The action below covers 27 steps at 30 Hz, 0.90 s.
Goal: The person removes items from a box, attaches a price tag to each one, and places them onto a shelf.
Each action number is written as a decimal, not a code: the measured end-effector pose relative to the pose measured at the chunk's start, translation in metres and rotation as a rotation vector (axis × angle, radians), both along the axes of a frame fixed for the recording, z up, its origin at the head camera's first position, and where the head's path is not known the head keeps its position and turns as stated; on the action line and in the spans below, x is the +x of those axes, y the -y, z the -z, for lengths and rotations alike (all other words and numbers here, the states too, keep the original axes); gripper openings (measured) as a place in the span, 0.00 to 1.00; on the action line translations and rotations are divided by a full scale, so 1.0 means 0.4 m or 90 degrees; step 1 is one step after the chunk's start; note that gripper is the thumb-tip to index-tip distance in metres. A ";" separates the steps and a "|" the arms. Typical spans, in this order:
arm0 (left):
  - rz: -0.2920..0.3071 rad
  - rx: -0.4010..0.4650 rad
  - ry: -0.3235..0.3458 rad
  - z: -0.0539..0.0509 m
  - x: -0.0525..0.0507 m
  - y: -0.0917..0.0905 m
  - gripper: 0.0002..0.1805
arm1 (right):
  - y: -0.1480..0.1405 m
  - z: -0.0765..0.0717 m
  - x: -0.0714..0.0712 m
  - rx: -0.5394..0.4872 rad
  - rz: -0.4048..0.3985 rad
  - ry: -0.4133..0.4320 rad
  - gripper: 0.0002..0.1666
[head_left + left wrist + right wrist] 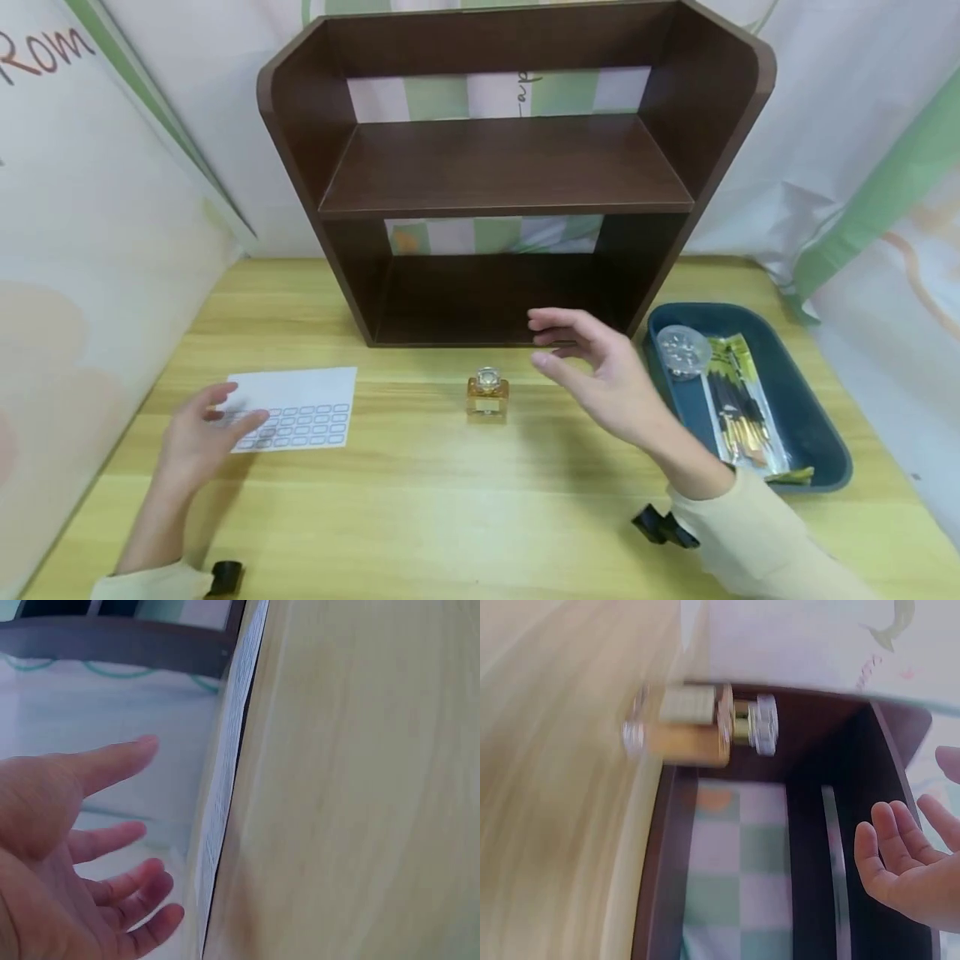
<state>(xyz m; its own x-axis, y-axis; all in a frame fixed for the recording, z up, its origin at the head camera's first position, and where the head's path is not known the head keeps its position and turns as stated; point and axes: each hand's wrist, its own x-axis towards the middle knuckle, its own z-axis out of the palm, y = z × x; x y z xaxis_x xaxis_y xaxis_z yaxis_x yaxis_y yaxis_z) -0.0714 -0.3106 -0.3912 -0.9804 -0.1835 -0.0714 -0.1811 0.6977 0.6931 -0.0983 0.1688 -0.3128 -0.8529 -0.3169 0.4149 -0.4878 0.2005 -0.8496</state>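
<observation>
A small perfume bottle [487, 395] with amber liquid and a clear stopper stands upright on the table before the shelf. To its right, my right hand [600, 375] hovers with loosely bent fingers and holds nothing; the right wrist view shows the bottle [686, 727] apart from the fingers [889, 847]. On the left lies a white sheet of labels [300, 408] printed with rows of small blue-edged boxes. My left hand [198, 433] is over the sheet's left edge, thumb and fingers spread with nothing between them. In the left wrist view the sheet [229, 765] appears edge-on, apart from the hand [82, 855].
A dark brown two-tier shelf [502, 167] stands at the back of the wooden table [450, 517]. At right, a dark blue-green tray [813, 417] holds a round clear container [682, 350] and a packet of brushes [738, 408]. Cloth-covered walls [97, 250] border the table.
</observation>
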 end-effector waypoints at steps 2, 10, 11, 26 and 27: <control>0.017 -0.026 0.027 0.006 0.001 0.012 0.50 | 0.037 0.007 -0.001 -0.013 -0.024 0.007 0.24; 0.067 -0.116 0.100 0.019 0.004 0.044 0.56 | 0.191 0.040 -0.003 -0.020 -0.119 0.063 0.23; 0.071 -0.128 0.100 0.020 0.003 0.046 0.55 | 0.209 0.045 -0.004 -0.017 -0.128 0.071 0.22; 0.022 -0.196 0.067 0.012 0.019 0.086 0.24 | 0.433 0.107 -0.030 0.015 -0.198 0.174 0.19; 0.017 -0.207 0.070 0.009 0.022 0.089 0.25 | 0.444 0.112 -0.031 0.015 -0.203 0.177 0.19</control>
